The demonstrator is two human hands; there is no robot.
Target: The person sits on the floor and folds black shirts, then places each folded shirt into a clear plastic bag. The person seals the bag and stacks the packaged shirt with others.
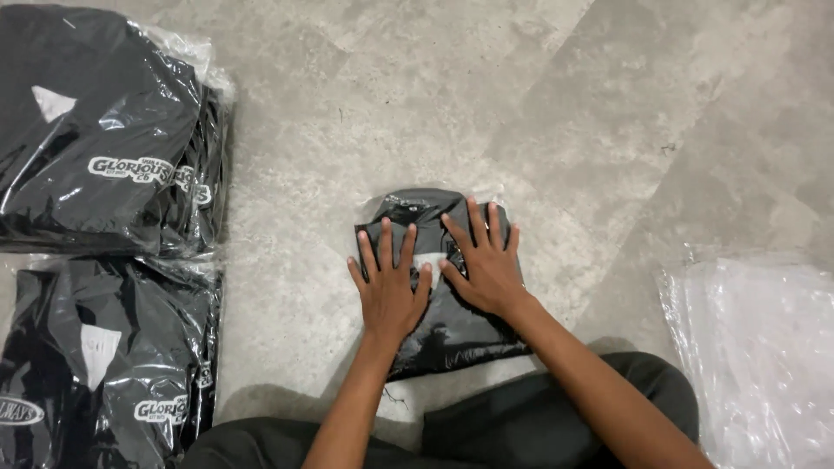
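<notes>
A folded black garment in a clear plastic bag (415,208) lies on the grey floor in front of me. My left hand (388,291) rests flat on its left half with the fingers spread. My right hand (486,265) lies flat on its right half, fingers spread and pointing away from me. Both palms press down on the bag; neither hand grips it. A small white label shows between the two hands.
Two stacks of bagged black garments sit at the left, one far (104,130) and one near (104,365). A pile of empty clear plastic bags (764,347) lies at the right. My dark-trousered legs (521,426) are at the bottom edge.
</notes>
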